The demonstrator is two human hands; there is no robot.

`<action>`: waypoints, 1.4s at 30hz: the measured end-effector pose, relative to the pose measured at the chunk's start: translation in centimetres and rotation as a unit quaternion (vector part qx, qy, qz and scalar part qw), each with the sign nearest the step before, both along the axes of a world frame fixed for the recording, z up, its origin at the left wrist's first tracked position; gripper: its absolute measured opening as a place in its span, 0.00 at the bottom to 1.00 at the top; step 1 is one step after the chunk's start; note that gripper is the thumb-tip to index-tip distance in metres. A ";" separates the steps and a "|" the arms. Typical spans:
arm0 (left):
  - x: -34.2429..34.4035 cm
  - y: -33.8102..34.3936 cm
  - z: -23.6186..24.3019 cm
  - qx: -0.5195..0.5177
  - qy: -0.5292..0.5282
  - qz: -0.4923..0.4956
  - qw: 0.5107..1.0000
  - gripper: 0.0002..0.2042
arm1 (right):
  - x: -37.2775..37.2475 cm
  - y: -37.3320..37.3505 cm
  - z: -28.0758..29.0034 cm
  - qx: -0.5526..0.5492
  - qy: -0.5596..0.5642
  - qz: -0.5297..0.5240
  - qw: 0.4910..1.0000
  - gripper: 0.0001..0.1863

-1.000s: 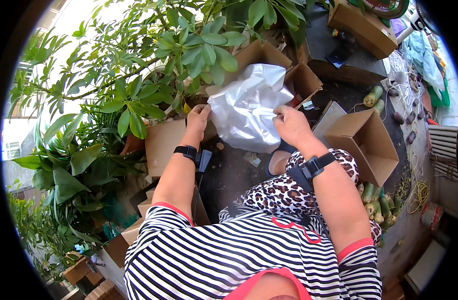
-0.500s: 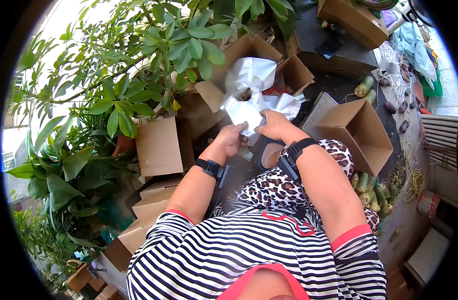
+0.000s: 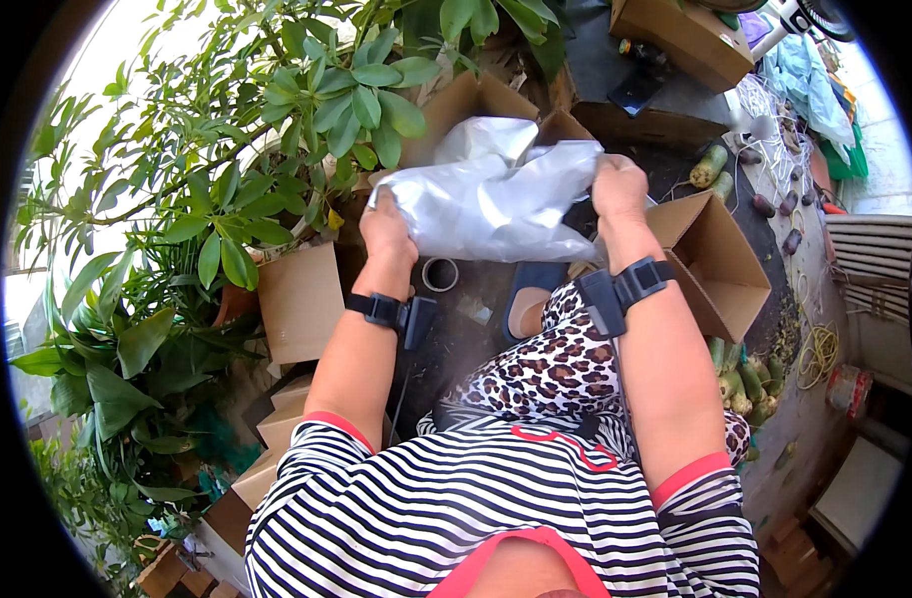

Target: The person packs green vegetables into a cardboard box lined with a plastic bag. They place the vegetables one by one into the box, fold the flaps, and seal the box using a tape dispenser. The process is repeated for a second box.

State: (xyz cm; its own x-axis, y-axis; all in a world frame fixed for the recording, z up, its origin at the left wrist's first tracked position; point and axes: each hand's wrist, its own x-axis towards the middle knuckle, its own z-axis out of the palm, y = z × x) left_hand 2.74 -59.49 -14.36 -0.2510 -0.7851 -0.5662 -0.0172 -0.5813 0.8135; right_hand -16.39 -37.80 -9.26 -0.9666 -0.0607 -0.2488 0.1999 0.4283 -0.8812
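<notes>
Gripping: left hand (image 3: 388,231), right hand (image 3: 621,189) each pinch one end of translucent plastic film (image 3: 486,207).
Film: spread between them, partly hiding an open cardboard box (image 3: 511,98).
Tear: uneven pulling could split it.

a leafy green plant (image 3: 346,95) spreads over the upper left, with a broader-leaved plant (image 3: 152,344) below it. at the top, a dark flat-topped stand (image 3: 596,85) bears a dark phone-like slab (image 3: 635,95) and a cardboard carton (image 3: 665,40). to the right, pale blue plastic sheeting (image 3: 810,90) lies beside a green bag (image 3: 850,157). two stubby green vegetables (image 3: 709,165) lie near scattered dark purple oblong ones (image 3: 763,205). lower down, more green vegetables (image 3: 753,381) lie heaped, near a loose coil of yellow cord (image 3: 820,357).
</notes>
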 end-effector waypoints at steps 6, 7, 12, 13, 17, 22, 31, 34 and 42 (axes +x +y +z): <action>-1.3 -8.2 -3.2 -0.034 -0.110 0.174 0.978 0.21 | -9.2 11.2 -1.5 -0.259 -0.083 -0.213 0.938 0.11; -2.1 -8.0 -2.6 -0.069 -0.047 0.182 0.980 0.18 | -9.5 13.2 -0.9 -0.304 -0.087 -0.237 0.919 0.10; -6.1 -8.5 -4.3 -0.511 -0.244 -0.165 0.807 0.14 | -9.6 25.1 2.2 -0.433 -0.107 -0.238 0.863 0.09; -8.0 -6.5 -4.4 -0.548 -0.237 -0.220 0.771 0.14 | -9.6 28.3 2.4 -0.445 -0.094 -0.283 0.844 0.09; -10.1 -2.0 -7.3 -0.714 -0.210 -0.348 0.570 0.18 | -5.1 29.7 5.9 -0.459 -0.093 -0.244 0.850 0.09; -9.3 -1.8 -11.0 -0.432 -0.349 -0.457 0.695 0.21 | -1.2 29.6 6.7 -0.367 -0.079 -0.173 0.910 0.08; -10.8 9.4 -0.9 -0.604 0.002 -0.546 0.580 0.15 | -0.5 14.6 10.5 -0.022 -0.133 0.267 0.954 0.12; -12.3 11.6 -1.8 -0.540 -0.160 -0.639 0.524 0.13 | -1.1 10.2 9.0 -0.001 -0.126 0.325 0.937 0.15; -12.3 10.1 -0.4 -0.492 -0.004 -0.599 0.632 0.08 | 0.3 5.4 1.9 0.335 0.090 0.389 0.853 0.18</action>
State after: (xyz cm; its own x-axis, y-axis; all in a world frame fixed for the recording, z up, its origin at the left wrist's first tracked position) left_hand -9.54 -49.40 -14.80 -0.9991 -0.0075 0.0422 0.0276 0.6396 0.7682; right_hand -16.10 -32.43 -7.33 -0.7254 -0.6037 -0.3308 -0.4877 0.7898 -0.3719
